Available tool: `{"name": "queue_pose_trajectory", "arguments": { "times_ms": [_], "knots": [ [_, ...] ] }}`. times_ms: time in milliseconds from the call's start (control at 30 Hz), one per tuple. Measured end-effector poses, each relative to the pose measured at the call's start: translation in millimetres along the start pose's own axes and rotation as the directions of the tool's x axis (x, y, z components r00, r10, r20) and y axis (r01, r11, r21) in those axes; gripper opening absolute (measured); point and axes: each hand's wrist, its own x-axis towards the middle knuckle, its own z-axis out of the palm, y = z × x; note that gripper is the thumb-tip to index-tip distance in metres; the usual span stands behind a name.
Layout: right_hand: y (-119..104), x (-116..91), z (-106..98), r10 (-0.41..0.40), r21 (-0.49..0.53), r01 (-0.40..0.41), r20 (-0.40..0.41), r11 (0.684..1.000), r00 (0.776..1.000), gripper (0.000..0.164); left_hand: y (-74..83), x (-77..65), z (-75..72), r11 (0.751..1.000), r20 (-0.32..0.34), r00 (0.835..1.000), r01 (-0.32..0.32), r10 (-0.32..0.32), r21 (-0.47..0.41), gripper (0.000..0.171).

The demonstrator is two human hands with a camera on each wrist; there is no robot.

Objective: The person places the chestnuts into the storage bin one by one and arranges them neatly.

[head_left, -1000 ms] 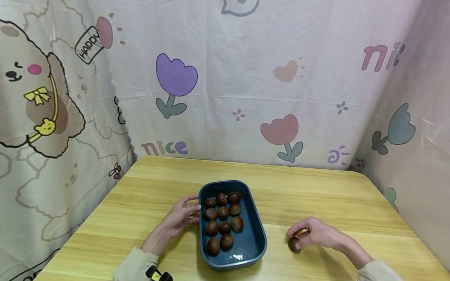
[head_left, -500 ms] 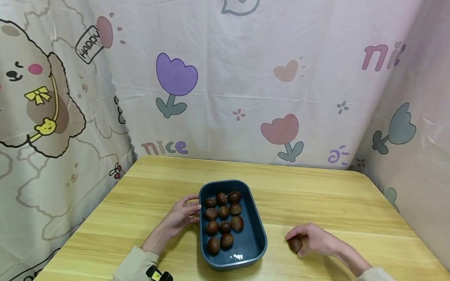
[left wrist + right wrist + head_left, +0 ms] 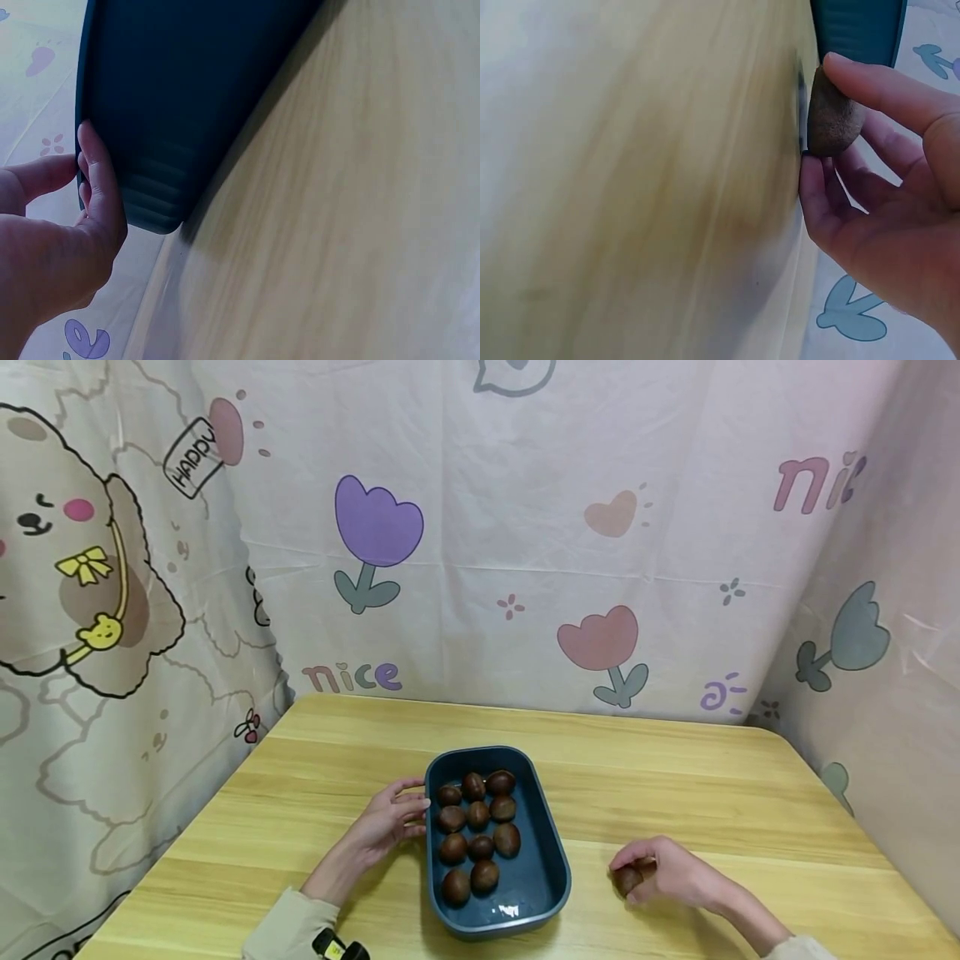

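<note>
A dark blue rectangular box (image 3: 537, 843) with rounded corners stands on the table, several brown chestnuts (image 3: 506, 840) lying in rows inside it. My left hand (image 3: 381, 825) touches the box's left side, fingertips at the rim. In the left wrist view, that hand (image 3: 75, 232) has its fingers against the outer wall. To the right of the box, my right hand (image 3: 678, 872) holds one chestnut (image 3: 627, 881) low at the tabletop. From the right wrist, this chestnut (image 3: 834, 120) shows between the thumb above and the fingers (image 3: 821, 199) below.
The light wooden table (image 3: 360, 735) reaches back to a printed cloth curtain (image 3: 487, 527), which also hangs along both sides. Inside the box, bare floor shows along the right and at the near end. A dark strap (image 3: 337, 946) is on the left wrist.
My right hand has come slightly nearer to me and its fingers now sit around the chestnut, which has shifted a little. The left hand and the box have stayed put.
</note>
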Motion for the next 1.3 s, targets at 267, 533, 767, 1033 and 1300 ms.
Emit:
{"name": "queue_pose_trajectory", "arguments": {
  "times_ms": [267,533,767,1033,1300],
  "knots": [
    [-7.5,5.0,6.3,0.083,0.03,-0.08,-0.089,0.996,0.993,0.037,0.2,-0.2,0.2,1.0,0.002,1.0,0.003,-0.003,-0.001,0.053],
    [-21.3,14.7,11.9,0.117,-0.012,-0.12,-0.14,0.993,0.983,0.04,0.3,-0.1,0.5,1.0,0.001,1.0,0.004,-0.004,-0.005,0.053],
    [-34.6,23.6,17.6,0.083,0.005,-0.084,-0.166,0.996,0.983,0.039,0.7,-0.1,1.5,1.0,0.001,1.0,0.004,-0.004,-0.003,0.053],
    [-51.6,31.1,35.6,0.084,0.104,-0.058,-0.262,0.993,0.961,0.04,2.0,-0.6,1.7,1.0,-0.001,1.0,0.008,-0.008,-0.006,0.051],
    [-66.2,36.7,38.9,0.102,0.143,-0.061,-0.303,0.988,0.947,0.045,1.4,-1.0,1.3,1.0,-0.008,1.0,0.003,-0.003,0.008,0.051]
  ]
}}
